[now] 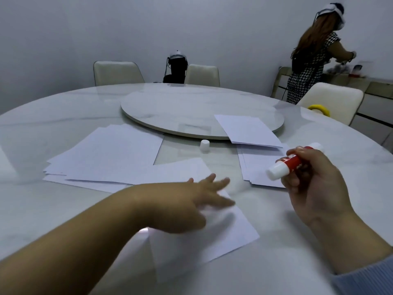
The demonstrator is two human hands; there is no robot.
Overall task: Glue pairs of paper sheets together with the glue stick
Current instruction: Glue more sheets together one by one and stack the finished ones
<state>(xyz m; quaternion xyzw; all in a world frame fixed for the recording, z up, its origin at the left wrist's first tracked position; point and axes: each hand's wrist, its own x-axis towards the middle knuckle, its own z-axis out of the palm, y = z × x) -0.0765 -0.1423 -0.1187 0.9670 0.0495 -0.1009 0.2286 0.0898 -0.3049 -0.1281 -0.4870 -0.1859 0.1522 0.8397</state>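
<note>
The left hand (pixel 187 206) and its forearm are bare, with no sleeve, ring or watch showing. The right hand (pixel 314 188) is bare too; a ribbed, light blue knitted sleeve (pixel 365 277) covers the right forearm.

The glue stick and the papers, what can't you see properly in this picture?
Head view only:
- Glue stick: the right hand covers part of its red label, and the print is too small to read.
- Front sheet: the left hand, blurred by motion, hides part of it, so any glue cannot be made out.
- Left paper stack: sheets overlap, so the count is unclear.
</note>
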